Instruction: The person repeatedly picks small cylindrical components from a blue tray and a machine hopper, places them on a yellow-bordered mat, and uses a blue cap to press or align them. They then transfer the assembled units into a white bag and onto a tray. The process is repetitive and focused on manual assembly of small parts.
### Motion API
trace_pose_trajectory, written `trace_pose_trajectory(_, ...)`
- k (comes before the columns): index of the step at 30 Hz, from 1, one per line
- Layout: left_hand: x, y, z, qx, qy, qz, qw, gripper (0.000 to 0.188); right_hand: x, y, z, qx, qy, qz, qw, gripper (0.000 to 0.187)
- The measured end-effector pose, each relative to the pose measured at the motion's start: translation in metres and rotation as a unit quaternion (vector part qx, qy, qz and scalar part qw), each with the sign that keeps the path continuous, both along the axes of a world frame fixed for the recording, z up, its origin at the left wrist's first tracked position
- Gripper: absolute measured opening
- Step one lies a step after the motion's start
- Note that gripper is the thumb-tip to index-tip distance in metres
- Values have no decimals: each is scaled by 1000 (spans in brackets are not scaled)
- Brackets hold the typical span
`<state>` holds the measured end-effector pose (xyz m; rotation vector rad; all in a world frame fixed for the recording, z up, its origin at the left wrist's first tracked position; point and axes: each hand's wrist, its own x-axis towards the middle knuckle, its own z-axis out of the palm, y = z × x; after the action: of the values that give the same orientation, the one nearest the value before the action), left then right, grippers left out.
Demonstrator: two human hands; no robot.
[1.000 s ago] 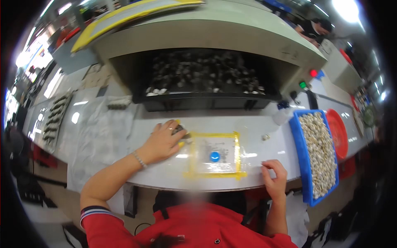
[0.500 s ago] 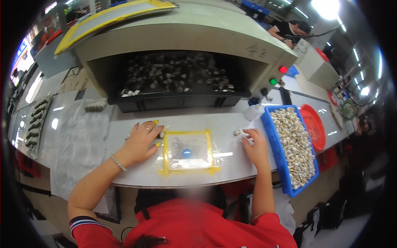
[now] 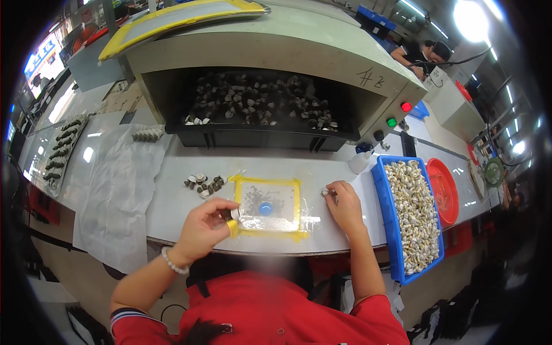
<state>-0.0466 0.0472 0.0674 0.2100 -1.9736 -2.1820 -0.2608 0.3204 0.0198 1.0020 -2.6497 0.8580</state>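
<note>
My left hand (image 3: 206,229), with yellow covers on fingertips, pinches a small white-and-dark piece (image 3: 235,214) at the left border of a yellow-taped clear sheet (image 3: 282,215). On that sheet lies a round blue disc (image 3: 265,208) among scattered dark specks. Beyond my left hand sits a loose pile of similar small white-and-dark pieces (image 3: 202,185). To the right of the sheet, the thumb and fingers of my right hand (image 3: 347,208) close on another small whitish piece (image 3: 326,191), low over the tabletop; the fingers partly cover it.
A blue tray (image 3: 397,256) full of whitish-gold pieces stands right, beside a red basin (image 3: 454,213) and a small translucent bottle (image 3: 359,163). Ahead, a black bin (image 3: 259,140) of pieces sits inside a beige box-shaped machine (image 3: 241,52). White sheeting (image 3: 123,195) lies left.
My left hand has drawn back from the pile toward me and now holds a piece. My right hand has shifted slightly left, its fingers closing on the piece there. The view has tilted a little.
</note>
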Motion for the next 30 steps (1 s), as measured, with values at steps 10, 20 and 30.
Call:
trace_pose_trajectory(10,1,39,-52,297,-3,82,951,30,54,-39,13,38,97,157,982,27)
trace_pose_trajectory(20,-9,29,-67,283,22,54,957,29,58,-36,13,12,25,166,986,24)
trace_pose_trajectory(30,-5,27,-69,305,0,22,952,24,60,-67,32,68,-95,147,982,22)
